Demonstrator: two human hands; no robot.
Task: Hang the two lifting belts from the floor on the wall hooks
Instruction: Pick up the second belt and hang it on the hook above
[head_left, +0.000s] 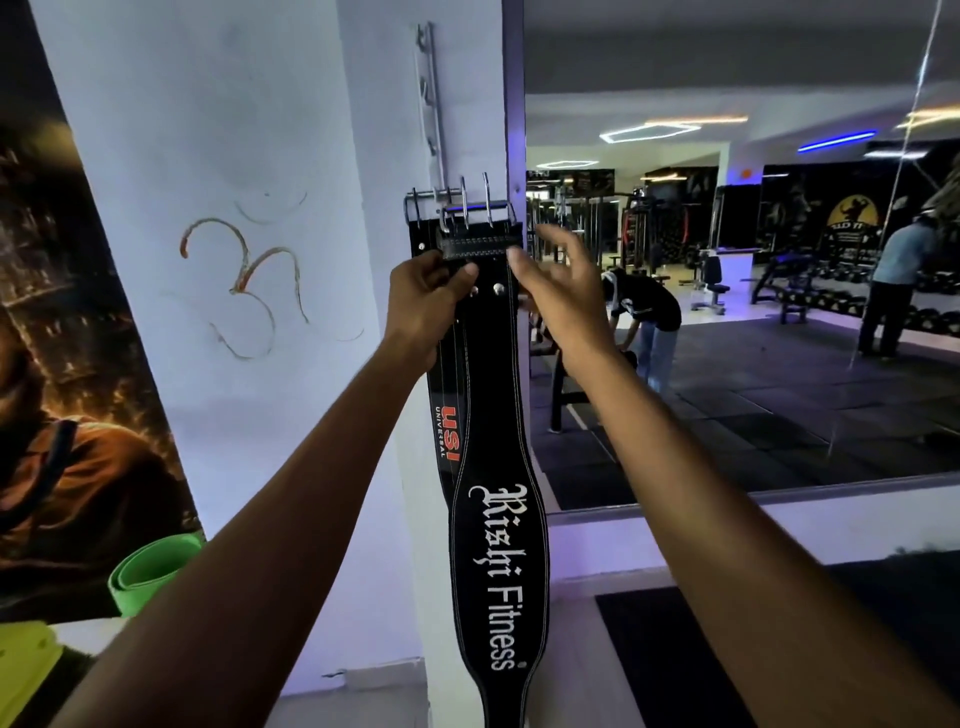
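Two black lifting belts hanging from the chrome hook rack (434, 104) on the white pillar.

Left hand (423, 306) clamped on the Rishi Fitness belt (498, 561) just below its buckle (480, 210); USI belt (447, 431) behind (mostly covered). Right hand (558, 280) spread, fingertips touching the strap edge, grasping nothing.

Two belts (498, 545) (445, 431) (overlapping), two hands (426, 306) (561, 291)

I've got one head-worn wide-angle view here, facing a white wall (260, 130) close in front, level to slightly upward along both outstretched forearms; a wall mirror (753, 312) fills the frame's right half.
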